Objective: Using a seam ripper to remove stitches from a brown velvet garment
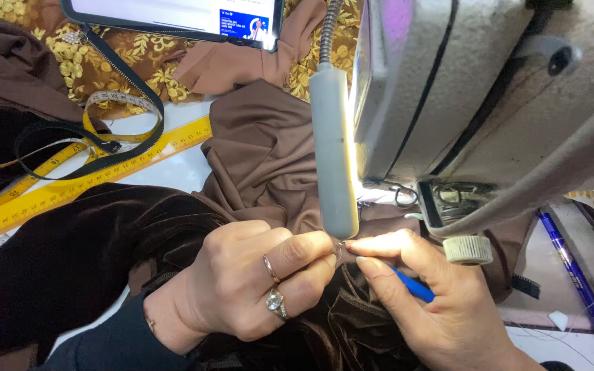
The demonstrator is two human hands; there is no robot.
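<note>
Beneath the grey sewing-machine lamp (333,151), the left hand (256,288) pinches soft dark brown velvet fabric (70,261) at its fingertips, meeting the right hand (434,302), closed around a slim blue plastic tool (414,287)

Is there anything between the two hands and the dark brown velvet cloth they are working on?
Nothing visible does. The left hand rests directly on the dark brown velvet cloth, and the right hand, holding a small blue-handled tool, meets it fingertip to fingertip. The grey lamp stem hangs just above them.
</note>
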